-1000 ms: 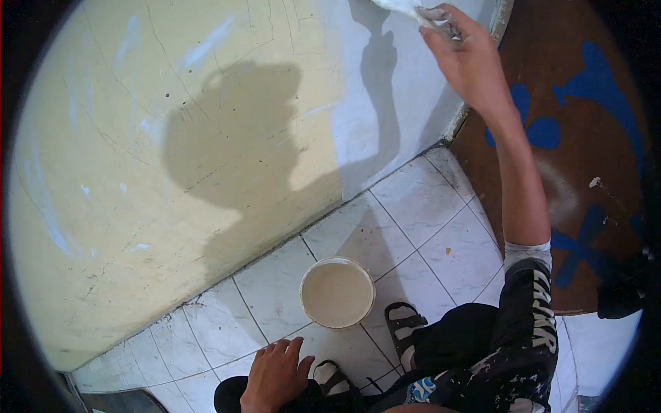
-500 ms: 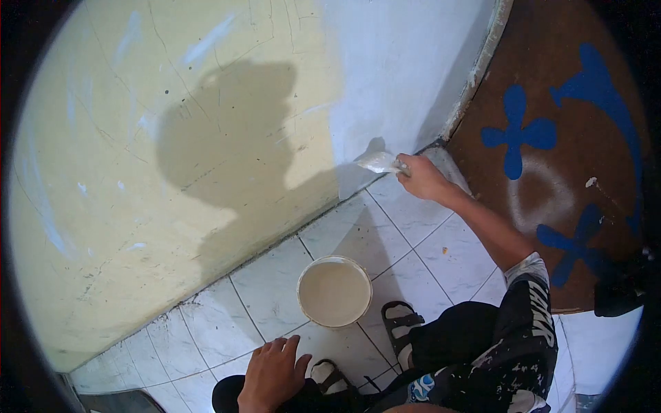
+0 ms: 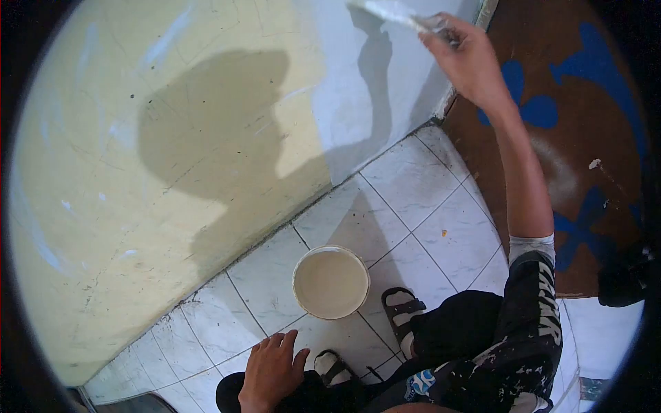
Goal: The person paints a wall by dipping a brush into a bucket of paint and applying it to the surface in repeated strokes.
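My right hand point(image 3: 471, 65) is raised near the top of the view, fingers wrapped round the handle of a paintbrush point(image 3: 391, 12). The bristles are coated in white paint and point left, over the white painted strip of wall point(image 3: 337, 96). Down by my knee, my left hand point(image 3: 274, 368) rests with its fingers stretched out and holds nothing. A round bucket point(image 3: 296, 292) of off-white paint stands on the floor between the wall and my feet, just beyond the left hand.
Left of the white strip, the wall is yellow point(image 3: 76, 158), cracked and streaked with white. White floor tiles point(image 3: 413, 186) run along its base. A brown door-like panel point(image 3: 571, 144) with blue shapes stands at the right. My sandalled feet point(image 3: 401, 308) are beside the bucket.
My right hand has lifted the paintbrush from low near the floor edge to high on the white strip. The left hand stays on the knee. The view has shifted slightly.
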{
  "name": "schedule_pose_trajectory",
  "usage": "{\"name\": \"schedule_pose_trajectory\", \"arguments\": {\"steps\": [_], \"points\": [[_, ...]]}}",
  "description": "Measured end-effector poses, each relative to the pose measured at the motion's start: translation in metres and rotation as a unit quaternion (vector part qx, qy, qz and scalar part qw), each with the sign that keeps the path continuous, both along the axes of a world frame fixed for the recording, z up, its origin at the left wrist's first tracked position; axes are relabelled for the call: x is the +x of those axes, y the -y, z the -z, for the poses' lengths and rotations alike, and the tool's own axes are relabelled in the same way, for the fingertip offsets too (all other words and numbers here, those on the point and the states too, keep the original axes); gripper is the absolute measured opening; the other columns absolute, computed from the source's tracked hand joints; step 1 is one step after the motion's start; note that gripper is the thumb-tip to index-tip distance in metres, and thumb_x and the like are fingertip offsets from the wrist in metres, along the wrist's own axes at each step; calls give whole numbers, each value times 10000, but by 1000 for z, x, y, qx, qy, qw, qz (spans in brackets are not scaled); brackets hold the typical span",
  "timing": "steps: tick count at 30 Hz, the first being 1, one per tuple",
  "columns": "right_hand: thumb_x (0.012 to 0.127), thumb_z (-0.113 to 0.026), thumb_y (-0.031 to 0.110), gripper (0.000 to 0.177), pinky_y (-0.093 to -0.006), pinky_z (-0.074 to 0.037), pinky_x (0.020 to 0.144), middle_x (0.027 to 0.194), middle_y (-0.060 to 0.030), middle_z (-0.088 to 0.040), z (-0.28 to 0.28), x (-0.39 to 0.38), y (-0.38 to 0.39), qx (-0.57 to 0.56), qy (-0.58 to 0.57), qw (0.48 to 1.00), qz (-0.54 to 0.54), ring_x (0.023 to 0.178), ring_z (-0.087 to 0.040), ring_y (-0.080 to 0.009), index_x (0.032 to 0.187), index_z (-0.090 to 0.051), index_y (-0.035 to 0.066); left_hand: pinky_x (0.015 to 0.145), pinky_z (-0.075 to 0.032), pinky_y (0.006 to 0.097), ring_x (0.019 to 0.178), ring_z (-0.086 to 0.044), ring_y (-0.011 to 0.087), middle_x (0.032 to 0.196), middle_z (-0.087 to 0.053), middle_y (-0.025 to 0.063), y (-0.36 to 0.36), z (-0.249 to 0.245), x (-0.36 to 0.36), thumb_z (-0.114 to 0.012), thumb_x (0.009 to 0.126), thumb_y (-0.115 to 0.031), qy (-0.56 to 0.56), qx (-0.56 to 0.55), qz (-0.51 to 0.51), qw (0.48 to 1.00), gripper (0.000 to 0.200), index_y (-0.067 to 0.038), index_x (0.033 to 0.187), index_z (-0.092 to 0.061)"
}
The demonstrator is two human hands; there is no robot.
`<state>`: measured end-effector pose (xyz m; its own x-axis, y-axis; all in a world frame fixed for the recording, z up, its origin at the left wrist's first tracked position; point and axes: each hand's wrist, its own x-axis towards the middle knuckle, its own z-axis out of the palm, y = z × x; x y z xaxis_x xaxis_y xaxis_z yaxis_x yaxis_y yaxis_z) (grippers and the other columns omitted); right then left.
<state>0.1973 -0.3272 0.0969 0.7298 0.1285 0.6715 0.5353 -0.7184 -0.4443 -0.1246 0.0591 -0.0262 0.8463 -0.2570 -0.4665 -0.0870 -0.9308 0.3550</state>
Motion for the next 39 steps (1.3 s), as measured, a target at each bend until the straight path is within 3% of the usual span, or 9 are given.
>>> {"name": "schedule_pose_trajectory", "arguments": {"steps": [3, 5, 16, 21, 28, 32, 34, 37, 39], "points": [[951, -674, 172, 264, -321, -497, 719, 868, -18, -676, 9, -1, -8, 53, 19, 998, 15, 808, -551, -79, 1150, -677, -2, 939, -495, 472, 1049, -646, 386, 1129, -663, 236, 0, -1, 4, -613, 968, -307, -14, 4, -7, 1000, 462, -6, 1315, -562], [902, -677, 173, 361, -425, -550, 781, 982, -280, -684, 63, 16, -13, 51, 76, 992, 85, 868, -702, -397, 1205, -641, -21, 939, -494, 472, 1050, -646, 387, 1128, -662, 238, -1, 0, 5, -612, 969, -308, -12, 7, -6, 1000, 461, -7, 1315, -562], [904, -604, 96, 291, -523, -510, 794, 936, -273, -663, 262, -2, -1, -87, -190, 978, -13, 893, -646, -464, 1174, -581, -9, 998, -467, 486, 1124, -628, 391, 1194, -655, 227, 2, 3, 10, -605, 967, -319, -46, 20, -26, 998, 460, -7, 1305, -569], [887, -645, 123, 299, -508, -516, 812, 950, -275, -674, 239, -2, -5, -113, -334, 936, 22, 926, -656, -453, 1149, -591, -11, 942, -499, 478, 1059, -645, 390, 1141, -660, 235, 0, -1, 3, -604, 974, -309, -10, 17, -10, 1000, 455, -5, 1310, -563], [883, -706, 143, 364, -403, -544, 832, 1024, -252, -702, 120, 13, -5, -52, -287, 954, 65, 932, -706, -331, 1212, -658, -5, 948, -497, 479, 1056, -647, 390, 1143, -659, 233, -1, -4, -4, -601, 974, -312, 11, 11, -15, 1000, 452, -6, 1306, -564], [896, -716, 172, 416, -366, -541, 871, 1103, -218, -718, 72, 19, 16, -27, -66, 994, 88, 976, -703, -256, 1257, -640, -20, 951, -498, 475, 1059, -650, 385, 1145, -659, 234, 2, -4, -3, -602, 975, -309, 0, 18, -7, 1000, 457, -9, 1316, -562], [934, -697, 192, 308, -309, -505, 809, 938, -38, -707, 42, 29, 29, -10, 11, 999, 52, 891, -607, -113, 1169, -688, -7, 951, -498, 474, 1059, -651, 384, 1146, -658, 234, 2, -4, -2, -603, 975, -308, -2, 16, -6, 1000, 457, -9, 1318, -561], [941, -687, 192, 310, -306, -504, 807, 957, -1, -704, 2, 15, 20, 44, 28, 997, 55, 883, -609, -110, 1170, -678, -18, 955, -496, 473, 1059, -650, 385, 1150, -657, 232, 1, -3, -2, -606, 973, -306, -3, 28, -5, 1000, 455, -10, 1316, -563], [934, -631, 49, 113, -281, -444, 615, 762, -37, -596, -6, 11, 4, 100, 79, 991, 36, 706, -501, -75, 1020, -642, -23, 958, -495, 472, 1065, -648, 388, 1153, -655, 232, 1, -4, -2, -607, 973, -308, 0, 23, -9, 1000, 456, -8, 1314, -564]]}}
